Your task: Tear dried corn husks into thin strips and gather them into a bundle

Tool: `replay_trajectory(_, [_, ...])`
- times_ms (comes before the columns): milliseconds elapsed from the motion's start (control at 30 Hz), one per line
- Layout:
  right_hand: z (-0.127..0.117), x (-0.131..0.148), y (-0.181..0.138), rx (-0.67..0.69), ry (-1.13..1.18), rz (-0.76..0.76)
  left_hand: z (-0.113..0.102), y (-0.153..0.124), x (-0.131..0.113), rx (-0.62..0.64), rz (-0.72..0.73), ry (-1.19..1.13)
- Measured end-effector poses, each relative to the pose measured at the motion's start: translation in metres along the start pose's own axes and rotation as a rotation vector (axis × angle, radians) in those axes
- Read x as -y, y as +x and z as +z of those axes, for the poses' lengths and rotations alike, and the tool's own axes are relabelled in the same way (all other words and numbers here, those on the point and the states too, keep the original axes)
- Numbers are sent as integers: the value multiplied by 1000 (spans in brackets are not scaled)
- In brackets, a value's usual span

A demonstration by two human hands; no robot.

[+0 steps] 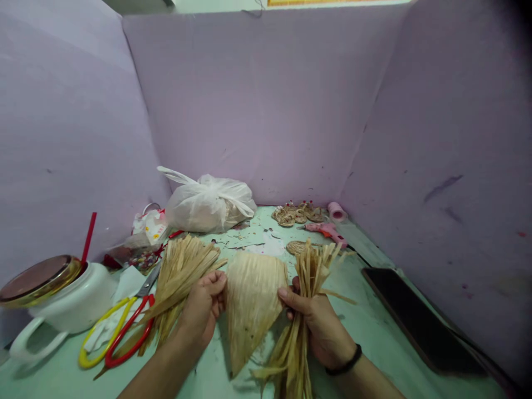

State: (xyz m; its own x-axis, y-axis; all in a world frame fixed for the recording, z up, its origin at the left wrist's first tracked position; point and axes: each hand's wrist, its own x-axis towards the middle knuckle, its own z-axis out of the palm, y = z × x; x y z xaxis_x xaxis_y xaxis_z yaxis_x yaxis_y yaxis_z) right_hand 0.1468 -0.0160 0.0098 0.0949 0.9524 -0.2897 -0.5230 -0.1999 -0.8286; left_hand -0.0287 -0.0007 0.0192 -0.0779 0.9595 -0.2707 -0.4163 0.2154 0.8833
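A broad, pale dried corn husk (254,299) is spread between my two hands, narrowing to a point at the bottom. My left hand (204,305) pinches its left edge between thumb and fingers. Its right edge is under the thumb of my right hand (318,318), whose fingers also wrap round a bundle of thin husk strips (297,354). These strips stick out above and below the fist. Another pile of husk strips (177,280) lies on the table just left of my left hand.
Scissors (128,332) with red and yellow handles and a white mug (83,302) stand at left. Farther back are a tied plastic bag (210,205), braided coils (286,215) and a pink glue gun (326,231). A dark phone (415,316) lies right. Lilac walls (266,111) enclose the table.
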Motion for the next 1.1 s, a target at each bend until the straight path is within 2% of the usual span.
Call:
replay_trajectory(67, [1,-1,-1,27,-53,-16,0,-2,-2,88,-152,-87])
replay_trajectory(167, [3,-4,-4,44,-106,-15,1,-7,-1,285,-395,-74])
replay_trajectory(233, [4,-5,-6,47,-147,-14,2,-12,1,375,-385,-41])
replay_trajectory(367, [5,-5,-9,58,-285,-17,8,-21,4,480,-258,40])
replay_trajectory(433, [5,-5,-9,81,-317,-16,13,-23,6,458,-251,43])
replay_trajectory(500, [4,-4,-8,90,-304,-19,16,-22,8,385,-248,19])
replay_trajectory(600, [4,-4,-5,52,-283,-18,18,-19,10,258,-248,0])
replay_trajectory(700, [2,-3,-1,2,-281,-10,17,-17,10,182,-241,-1])
replay_trajectory(833, [-3,5,4,-94,-182,-2,15,-16,9,150,-220,-31])
replay_trajectory(900, [-5,10,6,-99,-100,44,13,-15,9,138,-214,-32])
replay_trajectory(1033, [-3,9,4,42,-22,204,11,-14,9,189,-213,-20])
replay_trajectory(1100, [-1,4,2,96,-39,215,12,-16,10,224,-202,-3])
